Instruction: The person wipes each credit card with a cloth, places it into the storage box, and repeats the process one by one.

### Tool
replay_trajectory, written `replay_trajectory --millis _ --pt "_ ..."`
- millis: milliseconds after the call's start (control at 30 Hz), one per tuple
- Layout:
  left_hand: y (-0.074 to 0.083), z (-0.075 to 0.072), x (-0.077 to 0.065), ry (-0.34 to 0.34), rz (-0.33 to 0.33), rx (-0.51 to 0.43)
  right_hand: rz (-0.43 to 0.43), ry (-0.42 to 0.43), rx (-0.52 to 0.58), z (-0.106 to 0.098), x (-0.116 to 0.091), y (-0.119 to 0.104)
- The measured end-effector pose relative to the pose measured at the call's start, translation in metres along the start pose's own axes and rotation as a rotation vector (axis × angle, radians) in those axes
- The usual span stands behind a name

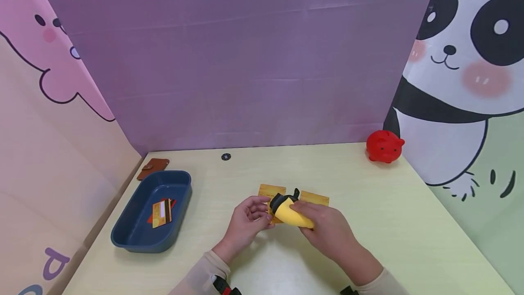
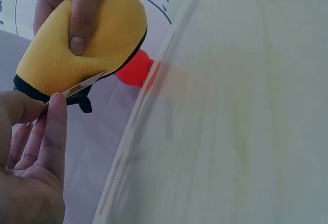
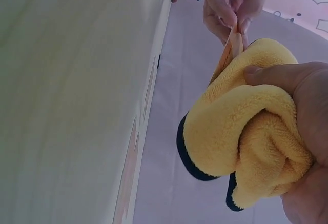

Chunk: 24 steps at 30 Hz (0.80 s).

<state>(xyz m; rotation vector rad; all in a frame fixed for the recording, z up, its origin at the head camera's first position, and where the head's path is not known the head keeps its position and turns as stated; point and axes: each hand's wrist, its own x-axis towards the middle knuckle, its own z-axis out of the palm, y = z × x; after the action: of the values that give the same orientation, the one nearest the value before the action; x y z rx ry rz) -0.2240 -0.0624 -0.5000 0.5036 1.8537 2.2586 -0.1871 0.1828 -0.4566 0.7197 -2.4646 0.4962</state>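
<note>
My left hand (image 1: 249, 217) pinches a gold card (image 3: 225, 56) between thumb and fingers. My right hand (image 1: 325, 224) grips a folded yellow cloth (image 1: 292, 213) with black edging, its thumb pressing into the fabric. In the left wrist view the card shows nearly edge-on, lying against the cloth's face. Part of the card is hidden behind the cloth in the head view. Just beyond the hands, one gold card (image 1: 268, 190) lies on the table at the left and another gold card (image 1: 314, 198) at the right.
On the left stands a blue tray (image 1: 180, 215) with a gold card (image 1: 160, 214) over something red inside it. A brown leather wallet (image 1: 154, 166) lies behind the tray. Along the back edge are a black round chip (image 1: 226, 156) and a red piggy bank (image 1: 384, 146).
</note>
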Motion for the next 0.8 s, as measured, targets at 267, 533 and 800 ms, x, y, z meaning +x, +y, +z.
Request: replay_trajectory --millis 267,533,800 --pt "-0.003 -0.004 0.002 0.058 -0.013 0.049 0.056 0.057 0.080 -0.006 -0.001 0.003" --pt "-0.006 -0.005 0.003 0.094 -0.027 0.063 0.069 0.147 0.106 -0.015 -0.001 0.009" --pt "-0.006 -0.001 0.002 0.047 -0.015 0.039 0.061 0.062 0.131 -0.006 -0.001 0.001"
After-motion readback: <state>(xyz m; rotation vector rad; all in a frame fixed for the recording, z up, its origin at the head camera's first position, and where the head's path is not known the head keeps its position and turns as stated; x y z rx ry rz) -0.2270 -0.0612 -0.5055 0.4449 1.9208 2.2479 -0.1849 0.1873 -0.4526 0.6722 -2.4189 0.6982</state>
